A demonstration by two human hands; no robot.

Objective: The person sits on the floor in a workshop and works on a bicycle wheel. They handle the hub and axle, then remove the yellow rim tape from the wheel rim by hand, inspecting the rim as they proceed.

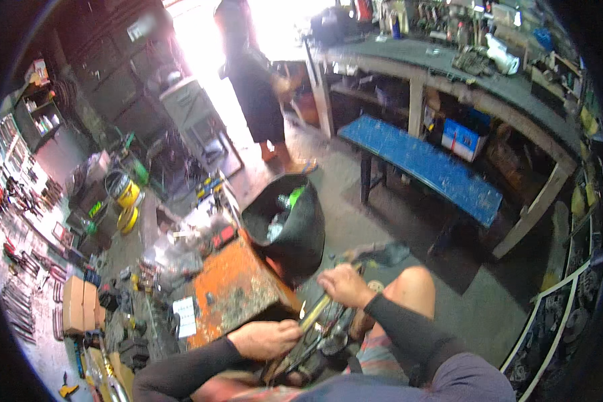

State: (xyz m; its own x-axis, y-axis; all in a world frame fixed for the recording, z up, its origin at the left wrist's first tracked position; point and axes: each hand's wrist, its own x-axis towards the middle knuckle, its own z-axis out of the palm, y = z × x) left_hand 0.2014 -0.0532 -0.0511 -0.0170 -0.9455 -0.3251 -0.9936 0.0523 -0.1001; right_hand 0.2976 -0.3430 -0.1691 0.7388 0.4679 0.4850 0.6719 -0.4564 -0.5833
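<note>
A long, narrow yellowish strip (317, 312) slants between my hands over my lap; its exact kind is too blurred to make out. My right hand (345, 285) is closed around its far end, beside my bare knee. At the nearer end, my left hand (268, 339) has its fingers pinched together on the strip. Beneath it, between my legs, lie dark metal parts (335, 343), partly hidden by the strip and my arms. To the left of the strip, close to my left hand, stands an orange, scuffed box-like surface (228, 288) with dark grime on it.
A black bin (301, 224) with crumpled waste stands just ahead. Beyond it are a blue bench (419, 164) and a long workbench (409, 57) loaded with tools. Another person (251, 74) stands near the bright doorway. Cluttered tools and cardboard boxes (80, 305) fill the left.
</note>
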